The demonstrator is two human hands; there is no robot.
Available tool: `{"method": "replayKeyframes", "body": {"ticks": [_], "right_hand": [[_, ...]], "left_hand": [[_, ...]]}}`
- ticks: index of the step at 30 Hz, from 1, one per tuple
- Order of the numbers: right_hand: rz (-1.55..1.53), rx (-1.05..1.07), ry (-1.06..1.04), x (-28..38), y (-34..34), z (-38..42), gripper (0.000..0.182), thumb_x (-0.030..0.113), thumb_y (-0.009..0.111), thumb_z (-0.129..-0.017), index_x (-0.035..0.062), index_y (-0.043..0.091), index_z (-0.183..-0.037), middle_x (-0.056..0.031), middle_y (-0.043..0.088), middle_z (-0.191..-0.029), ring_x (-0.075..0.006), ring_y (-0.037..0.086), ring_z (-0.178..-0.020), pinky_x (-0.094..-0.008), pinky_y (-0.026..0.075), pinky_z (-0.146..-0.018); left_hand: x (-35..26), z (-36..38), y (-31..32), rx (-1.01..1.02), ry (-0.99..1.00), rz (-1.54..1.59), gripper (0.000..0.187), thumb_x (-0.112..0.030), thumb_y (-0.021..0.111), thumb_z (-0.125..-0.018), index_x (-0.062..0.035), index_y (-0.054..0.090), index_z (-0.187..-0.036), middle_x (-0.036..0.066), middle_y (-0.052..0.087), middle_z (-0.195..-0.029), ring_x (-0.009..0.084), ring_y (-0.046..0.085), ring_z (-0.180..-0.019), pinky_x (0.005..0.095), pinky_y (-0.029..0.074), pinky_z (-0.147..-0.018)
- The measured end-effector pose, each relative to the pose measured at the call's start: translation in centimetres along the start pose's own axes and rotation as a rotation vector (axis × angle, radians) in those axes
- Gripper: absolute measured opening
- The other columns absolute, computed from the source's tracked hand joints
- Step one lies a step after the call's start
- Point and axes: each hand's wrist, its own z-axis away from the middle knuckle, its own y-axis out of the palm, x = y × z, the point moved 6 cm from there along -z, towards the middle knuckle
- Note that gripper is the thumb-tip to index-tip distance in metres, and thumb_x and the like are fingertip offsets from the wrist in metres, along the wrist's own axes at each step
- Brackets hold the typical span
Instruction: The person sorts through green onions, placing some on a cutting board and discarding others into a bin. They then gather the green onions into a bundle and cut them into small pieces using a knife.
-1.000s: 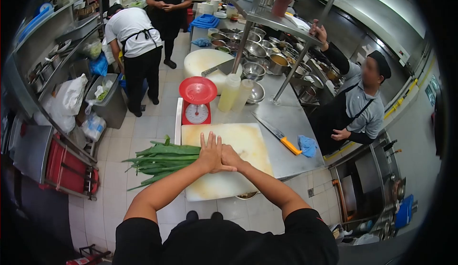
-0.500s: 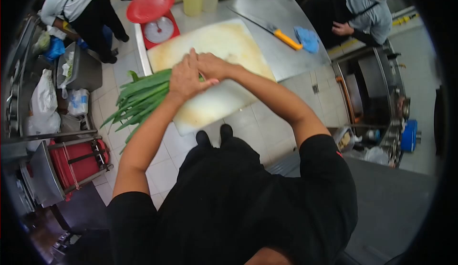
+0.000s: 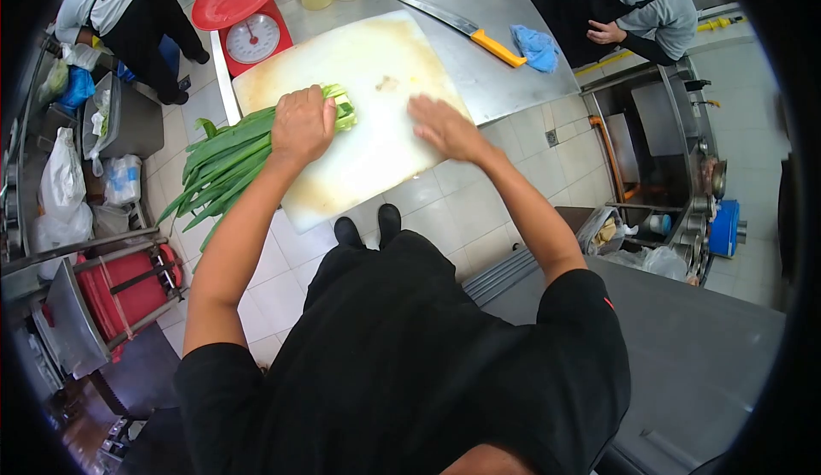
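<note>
My left hand [image 3: 303, 124] is wrapped round a bunch of green onions [image 3: 231, 152] near its cut pale end. The long green leaves fan out to the left, past the edge of a white cutting board [image 3: 359, 56] with brownish stains. The cut ends show just right of my fist, over the board. My right hand [image 3: 446, 126] is apart from the bunch, over the board's right side, holding nothing, its fingers stretched out and slightly blurred. A small light scrap [image 3: 386, 83] lies on the board between the hands.
Beyond the board, a knife [image 3: 466, 27] with a yellow handle lies on the steel table, near a blue cloth [image 3: 535, 47]. A red scale [image 3: 253, 41] stands at the board's far left corner. One person [image 3: 646, 13] stands at right, another [image 3: 128, 13] bends at left.
My right hand has left the bunch and moved right over the board, fingers extended. My left hand now grips the bunch alone, its cut ends uncovered. The view has shifted slightly.
</note>
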Motion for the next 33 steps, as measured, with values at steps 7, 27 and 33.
{"method": "replayKeyframes", "body": {"ticks": [7, 27, 33], "right_hand": [[-0.002, 0.420, 0.263, 0.1, -5.2, 11.4, 0.023, 0.023, 0.069, -0.088, 0.0021, 0.068, -0.098, -0.0158, 0.068, -0.095, -0.0315, 0.065, -0.086, -0.0421, 0.052, -0.074], [0.177, -0.156, 0.355, -20.4, -9.1, -5.2, 0.032, 0.007, 0.060, -0.081, 0.0045, 0.050, -0.112, -0.0216, 0.060, -0.109, -0.0404, 0.057, -0.102, -0.0468, 0.046, -0.087], [-0.447, -0.243, 0.594, -12.7, -9.6, -0.4, 0.036, 0.012, 0.057, -0.086, 0.0031, 0.046, -0.120, -0.0121, 0.058, -0.073, -0.0268, 0.061, -0.064, -0.0364, 0.050, -0.059]], "left_hand": [[-0.5, 0.4, -1.1, -0.171, 0.106, -0.057, 0.030, -0.022, 0.046, -0.094, 0.0038, 0.054, -0.105, 0.024, 0.055, -0.113, 0.0410, 0.053, -0.105, 0.0467, 0.039, -0.098], [-0.1, 0.3, -0.8, -0.079, -0.018, 0.132, 0.022, -0.018, 0.054, -0.090, -0.0041, 0.052, -0.107, 0.015, 0.055, -0.107, 0.0355, 0.055, -0.091, 0.0449, 0.044, -0.082], [-0.2, 0.3, -1.3, -0.144, 0.040, 0.122, 0.018, -0.017, 0.057, -0.088, -0.0044, 0.052, -0.100, 0.013, 0.055, -0.101, 0.0340, 0.055, -0.087, 0.0446, 0.045, -0.079]]}}
